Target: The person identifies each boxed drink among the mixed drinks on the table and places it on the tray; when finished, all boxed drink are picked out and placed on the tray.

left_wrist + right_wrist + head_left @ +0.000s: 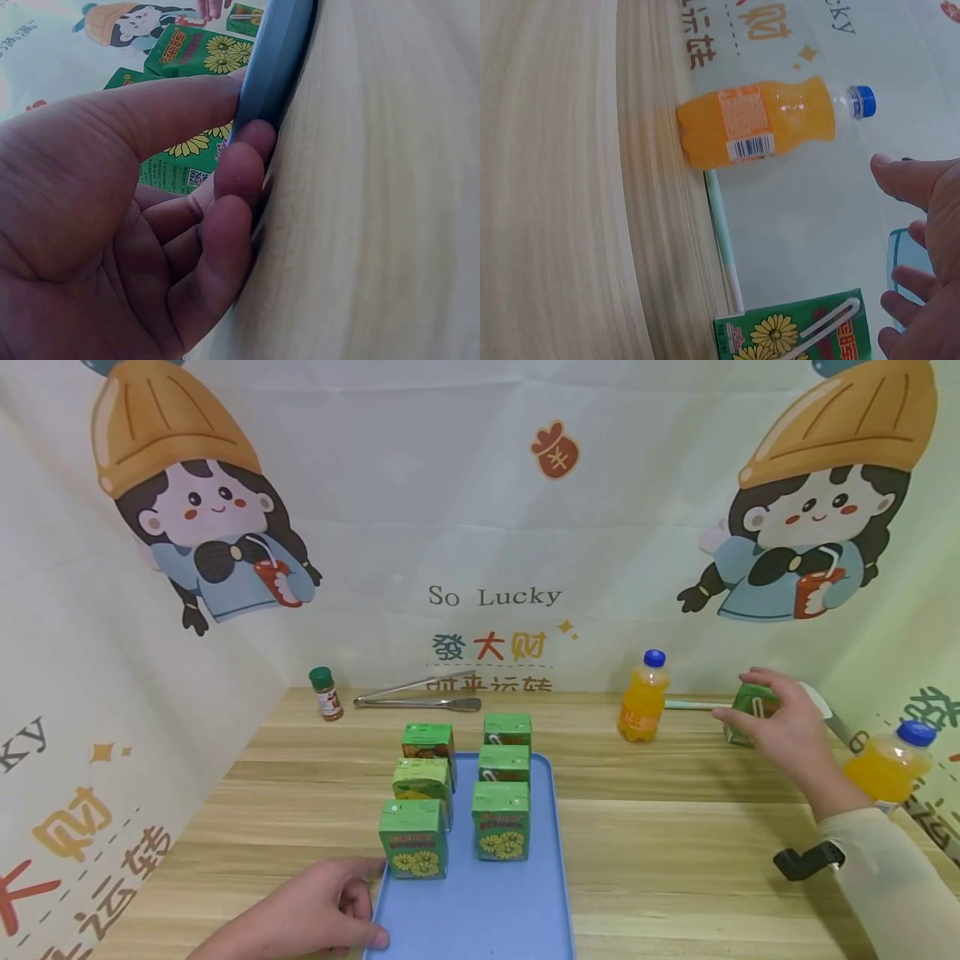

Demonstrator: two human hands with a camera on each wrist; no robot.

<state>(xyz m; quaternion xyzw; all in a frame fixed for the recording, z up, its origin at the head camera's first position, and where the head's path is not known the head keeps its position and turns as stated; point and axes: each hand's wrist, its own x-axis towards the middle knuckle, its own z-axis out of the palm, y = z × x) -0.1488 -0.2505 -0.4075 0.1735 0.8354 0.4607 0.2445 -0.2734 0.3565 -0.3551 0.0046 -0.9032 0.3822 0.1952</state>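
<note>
My left hand (315, 906) holds the left rim of a blue tray (498, 910), thumb and fingers at its edge; the left wrist view shows the fingers (232, 225) curled against that rim (277, 67). Two columns of green drink cartons stand on the tray; the front ones, a left carton (414, 839) and a right carton (501, 822), show yellow flowers. At the back right, my right hand (791, 735) hovers with spread fingers by another green carton (738, 731) bearing a white straw. In the right wrist view a gap separates the fingers from this carton (791, 330).
An orange drink bottle (642, 702) stands left of the right hand, and a second bottle (888, 768) beside the right forearm. A pale-handled utensil (693, 704) lies behind the carton. Metal tongs (420, 702) and a green-capped spice jar (326, 695) are at the back left.
</note>
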